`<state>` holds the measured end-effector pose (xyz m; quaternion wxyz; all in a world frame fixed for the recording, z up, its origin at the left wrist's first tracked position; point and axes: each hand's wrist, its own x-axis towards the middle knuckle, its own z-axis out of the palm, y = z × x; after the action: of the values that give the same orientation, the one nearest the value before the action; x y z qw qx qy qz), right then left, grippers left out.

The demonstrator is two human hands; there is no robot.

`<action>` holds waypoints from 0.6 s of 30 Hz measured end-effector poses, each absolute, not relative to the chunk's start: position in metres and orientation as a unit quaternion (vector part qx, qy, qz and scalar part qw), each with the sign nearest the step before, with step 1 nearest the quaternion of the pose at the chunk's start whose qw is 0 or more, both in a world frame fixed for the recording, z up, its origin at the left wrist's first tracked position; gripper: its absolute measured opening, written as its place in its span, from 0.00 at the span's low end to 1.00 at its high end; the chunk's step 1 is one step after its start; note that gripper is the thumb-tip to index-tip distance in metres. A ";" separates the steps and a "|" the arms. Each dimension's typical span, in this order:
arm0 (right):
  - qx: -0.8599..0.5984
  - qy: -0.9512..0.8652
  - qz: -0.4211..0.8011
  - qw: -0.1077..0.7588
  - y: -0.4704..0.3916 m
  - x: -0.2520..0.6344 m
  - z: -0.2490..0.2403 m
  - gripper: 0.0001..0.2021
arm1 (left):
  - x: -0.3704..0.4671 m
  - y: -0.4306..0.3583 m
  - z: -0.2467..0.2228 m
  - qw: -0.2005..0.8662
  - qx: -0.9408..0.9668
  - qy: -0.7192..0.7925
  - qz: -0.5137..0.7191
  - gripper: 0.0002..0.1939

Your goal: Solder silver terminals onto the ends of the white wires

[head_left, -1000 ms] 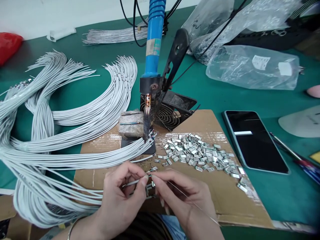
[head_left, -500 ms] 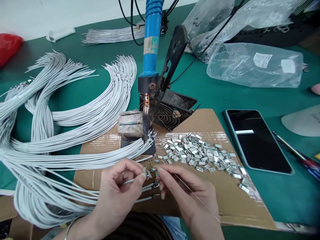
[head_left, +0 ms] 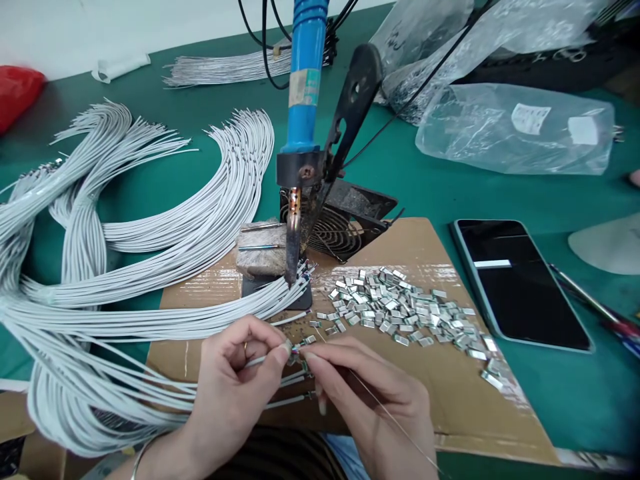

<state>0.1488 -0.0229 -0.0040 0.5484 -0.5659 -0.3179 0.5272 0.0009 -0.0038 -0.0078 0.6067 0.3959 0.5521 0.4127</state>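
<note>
My left hand (head_left: 245, 387) is closed, thumb and forefinger pinching the end of a white cable (head_left: 256, 361) whose thin coloured wires poke out to the right. Just beside it, my right hand (head_left: 373, 393) is closed too, its fingertips touching or nearly touching those wires. A thin solder wire (head_left: 395, 420) runs through the right hand. Whether a small connector also sits in the right fingertips is hard to tell. Above both hands the blue soldering iron (head_left: 303, 80) is mounted tip down. Loose small metal connectors (head_left: 395, 307) lie heaped to the right.
Bundles of white cables (head_left: 150, 320) cover the left side. A cardboard sheet (head_left: 480, 413) lies under the hands. Behind the iron are a black fan (head_left: 333, 230) and a tip-cleaning block (head_left: 260, 257). At right are a phone (head_left: 520, 287) and plastic bags (head_left: 500, 133).
My right fingertips have shifted slightly left and down, closing the small gap to the cable end. My left hand stays almost where it was.
</note>
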 end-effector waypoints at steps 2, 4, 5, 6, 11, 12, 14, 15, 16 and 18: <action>-0.575 -0.308 0.522 0.550 -0.023 0.149 -0.003 0.05 | 0.002 -0.003 -0.007 0.611 0.396 0.544 0.416 0.12; -0.583 -0.296 0.518 0.552 -0.022 0.149 -0.003 0.04 | 0.002 -0.003 -0.007 0.612 0.398 0.537 0.422 0.12; -0.584 -0.288 0.517 0.555 -0.022 0.148 -0.002 0.03 | 0.002 -0.003 -0.006 0.612 0.401 0.532 0.425 0.11; -0.586 -0.277 0.515 0.561 -0.022 0.147 -0.002 0.03 | 0.003 -0.003 -0.006 0.613 0.404 0.528 0.427 0.11; -0.604 -0.213 0.514 0.571 -0.020 0.142 -0.002 0.05 | 0.002 -0.001 -0.002 0.616 0.411 0.523 0.422 0.10; -0.605 -0.216 0.514 0.569 -0.020 0.142 -0.002 0.05 | 0.002 -0.001 -0.002 0.615 0.413 0.522 0.422 0.10; -0.606 -0.243 0.506 0.564 -0.019 0.142 -0.004 0.04 | 0.002 -0.001 -0.001 0.610 0.420 0.518 0.428 0.09; -0.604 -0.259 0.502 0.562 -0.019 0.143 -0.004 0.04 | 0.003 -0.002 -0.001 0.606 0.424 0.516 0.432 0.09; -0.602 -0.271 0.500 0.560 -0.019 0.143 -0.005 0.04 | 0.003 -0.002 -0.001 0.603 0.427 0.514 0.435 0.09; -0.598 -0.281 0.502 0.559 -0.019 0.143 -0.006 0.05 | 0.005 -0.003 -0.001 0.599 0.431 0.513 0.439 0.09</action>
<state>0.1433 -0.0186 -0.0063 0.5590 -0.5975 -0.2807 0.5017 0.0047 -0.0031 -0.0014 0.5986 0.4310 0.5130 0.4391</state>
